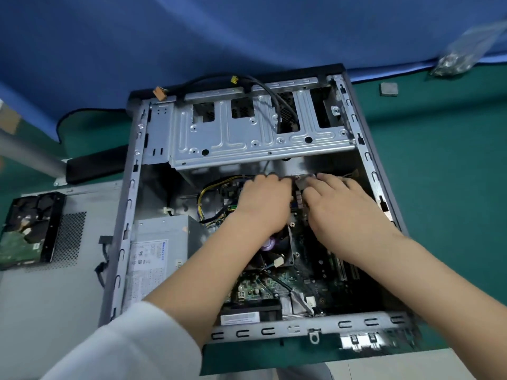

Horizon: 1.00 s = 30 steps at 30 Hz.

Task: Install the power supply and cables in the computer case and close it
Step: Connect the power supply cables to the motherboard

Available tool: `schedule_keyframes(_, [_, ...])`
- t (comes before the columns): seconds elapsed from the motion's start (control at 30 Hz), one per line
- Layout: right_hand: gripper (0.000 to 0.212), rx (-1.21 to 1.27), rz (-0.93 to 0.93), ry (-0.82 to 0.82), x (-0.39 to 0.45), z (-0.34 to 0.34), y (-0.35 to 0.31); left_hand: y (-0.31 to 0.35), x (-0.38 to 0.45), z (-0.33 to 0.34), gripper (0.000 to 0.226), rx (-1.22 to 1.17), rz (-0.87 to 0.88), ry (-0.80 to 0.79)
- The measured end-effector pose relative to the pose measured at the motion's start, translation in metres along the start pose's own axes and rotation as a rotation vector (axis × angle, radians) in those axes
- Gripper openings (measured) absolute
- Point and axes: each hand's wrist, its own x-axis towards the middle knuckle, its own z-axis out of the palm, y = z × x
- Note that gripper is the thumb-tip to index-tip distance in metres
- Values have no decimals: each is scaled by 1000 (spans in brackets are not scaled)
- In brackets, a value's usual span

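The power supply [160, 242] is seated in the near-left corner of the open computer case [131, 187], which is laid flat on the green mat [439, 174]. A pale connector [301, 183] is pinched by the right hand [337, 204]; the left hand [263, 198] is curled over cables [208, 187], its grip hidden. A hard drive [30, 229] is set on the side panel [55, 283].

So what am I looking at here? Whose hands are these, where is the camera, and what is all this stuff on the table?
There is no robot: a person wears one camera on the head, looking down. The left hand and right hand reach into an open computer case lying on its side on a green mat. Together they work on a pale cable connector near the motherboard; the exact grip is blurred. The power supply sits inside, left. Outside lie a hard drive on the side panel and a bag of screws.
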Motion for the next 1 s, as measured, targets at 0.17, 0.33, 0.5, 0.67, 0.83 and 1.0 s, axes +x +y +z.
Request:
schedule_keyframes(0.17, [58, 131, -100, -92, 30, 8, -7, -25, -15, 10, 27, 10, -108, 48])
schedule_keyframes(0.33, [34, 226, 32, -231, 65, 20, -19, -32, -18, 14, 32, -222, -157, 4])
schedule_keyframes(0.5, [25, 299, 198, -32, 81, 40, -19, -32, -16, 12, 32, -286, -163, -78])
schedule_keyframes(0.67, [31, 401, 290, 52, 85, 49, -20, -32, -12, 7, 30, -314, -170, -140])
schedule_keyframes(0.83, [25, 519, 344, 75, 85, 49, -19, -35, -13, 3, 22, -438, -198, -143])
schedule_keyframes(1.0, [22, 531, 418, 148, 87, 42, -5, -36, -12, 2, 19, -492, -210, -138])
